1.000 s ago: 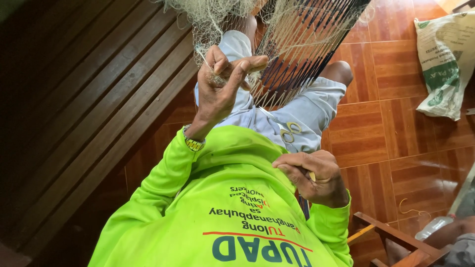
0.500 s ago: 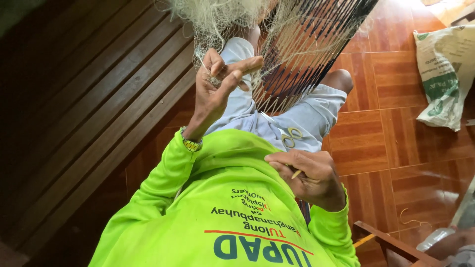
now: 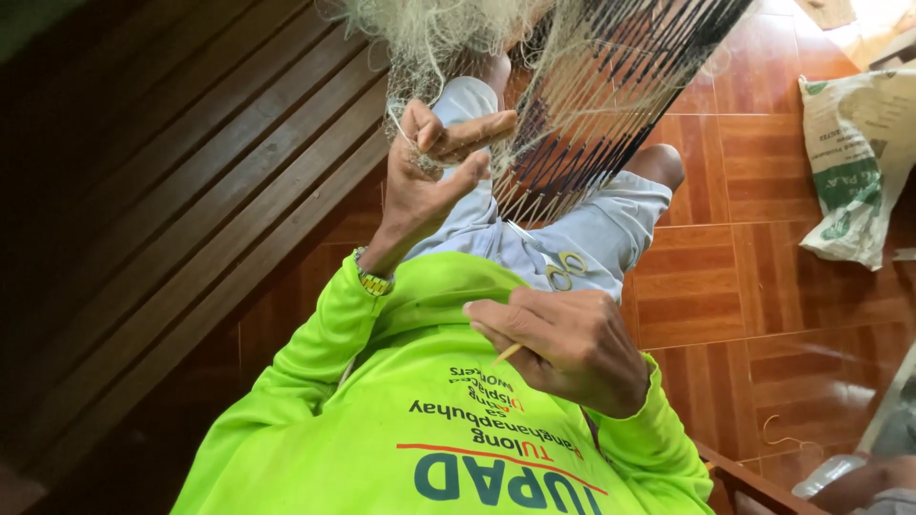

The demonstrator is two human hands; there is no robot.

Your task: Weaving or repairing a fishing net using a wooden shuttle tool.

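Lying across the lap, a small pair of pale-handled scissors [image 3: 558, 267] rests on the grey shorts, between the two hands. A white and green woven sack [image 3: 854, 167] sits well apart on the brown tiled floor [image 3: 754, 277]. The pale, fine-mesh fishing net [image 3: 563, 105] hangs from above down to the knees, its dark strands slanting. The left hand [image 3: 434, 172] pinches the net's mesh. The right hand [image 3: 568, 348] is closed on a thin yellowish netting needle [image 3: 507, 354], its tip pointing toward the chest.
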